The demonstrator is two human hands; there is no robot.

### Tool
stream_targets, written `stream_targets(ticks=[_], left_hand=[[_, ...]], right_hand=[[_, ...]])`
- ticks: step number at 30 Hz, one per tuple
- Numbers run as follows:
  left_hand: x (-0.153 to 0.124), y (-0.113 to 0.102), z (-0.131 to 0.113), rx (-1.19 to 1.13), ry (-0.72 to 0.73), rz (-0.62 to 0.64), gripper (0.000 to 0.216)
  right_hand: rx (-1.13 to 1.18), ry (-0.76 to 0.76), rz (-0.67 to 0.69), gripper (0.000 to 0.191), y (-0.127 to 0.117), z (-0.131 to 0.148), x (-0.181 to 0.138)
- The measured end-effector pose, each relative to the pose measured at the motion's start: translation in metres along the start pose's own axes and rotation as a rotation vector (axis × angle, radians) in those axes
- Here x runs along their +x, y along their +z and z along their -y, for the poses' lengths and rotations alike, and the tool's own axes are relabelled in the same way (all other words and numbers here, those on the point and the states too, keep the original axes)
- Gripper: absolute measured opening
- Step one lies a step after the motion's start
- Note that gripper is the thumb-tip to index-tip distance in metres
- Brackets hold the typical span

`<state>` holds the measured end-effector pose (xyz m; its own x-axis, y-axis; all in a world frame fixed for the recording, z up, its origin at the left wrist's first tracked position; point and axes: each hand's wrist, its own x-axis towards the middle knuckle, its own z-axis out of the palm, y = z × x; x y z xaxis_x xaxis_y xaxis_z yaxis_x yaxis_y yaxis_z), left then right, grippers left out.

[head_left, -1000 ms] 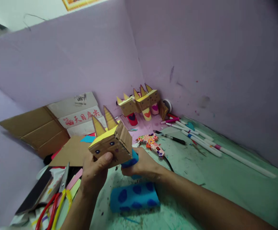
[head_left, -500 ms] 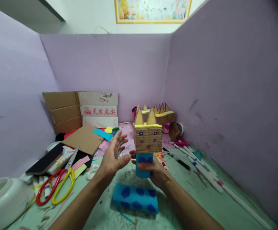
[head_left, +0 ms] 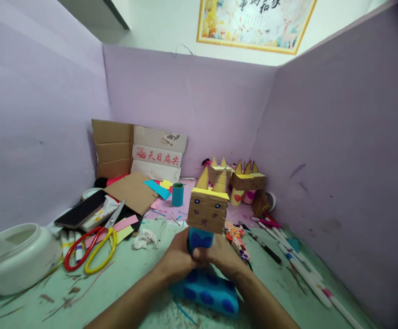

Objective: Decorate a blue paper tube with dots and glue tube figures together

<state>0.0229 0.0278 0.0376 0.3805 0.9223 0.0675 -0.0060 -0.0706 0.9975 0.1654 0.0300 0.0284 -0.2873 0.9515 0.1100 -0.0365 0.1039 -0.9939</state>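
Upright between my hands is a cardboard cat figure [head_left: 207, 211]: a box head with two pointed ears, a yellow top and a drawn face, on a blue paper tube [head_left: 200, 239]. My left hand [head_left: 176, 258] wraps the tube from the left side. From the right, my right hand [head_left: 221, 256] grips it too, thumbs close together in front. Just below them a larger blue roll with dark blue spots [head_left: 207, 294] lies on the table, partly covered by my hands and wrists.
To the left are red-and-yellow scissors [head_left: 96, 249], a phone [head_left: 81, 209], a white pot [head_left: 20, 251] and a cardboard sheet [head_left: 133, 192]. More cardboard cat figures [head_left: 248, 182] stand at the back, near a small blue tube [head_left: 177, 195]. Markers [head_left: 305, 262] and a craft knife [head_left: 265, 246] lie right.
My left hand, open and apart before, has come in and closed round the figure's tube. The figure has lowered slightly and tilted, and the camera view has turned left and tilted.
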Motion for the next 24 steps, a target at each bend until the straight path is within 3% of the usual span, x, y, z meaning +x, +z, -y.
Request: stream_targets(ticks=[4, 7, 9, 16, 20, 24], left_hand=[[0.006, -0.015, 0.002, -0.103, -0.011, -0.046, 0.043], [0.01, -0.026, 0.007, -0.099, -0.016, -0.145, 0.039], [0.012, -0.03, 0.011, -0.116, -0.003, -0.16, 0.037], [0.013, -0.031, 0.013, -0.095, 0.012, -0.165, 0.046], [0.015, -0.031, 0.019, -0.119, 0.028, -0.155, 0.046], [0.017, -0.03, 0.025, -0.12, 0.006, -0.157, 0.04]], right_hand=[[0.019, 0.0, 0.038, 0.078, -0.027, 0.0, 0.003], [0.137, -0.015, -0.206, 0.074, -0.049, 0.002, 0.007], [0.185, -0.049, -0.298, 0.08, -0.054, 0.008, 0.013], [0.164, -0.118, -0.211, 0.108, -0.025, 0.029, 0.05], [0.148, -0.224, -0.146, 0.101, -0.013, 0.023, 0.059], [0.163, -0.23, -0.054, 0.09, -0.008, 0.024, 0.053]])
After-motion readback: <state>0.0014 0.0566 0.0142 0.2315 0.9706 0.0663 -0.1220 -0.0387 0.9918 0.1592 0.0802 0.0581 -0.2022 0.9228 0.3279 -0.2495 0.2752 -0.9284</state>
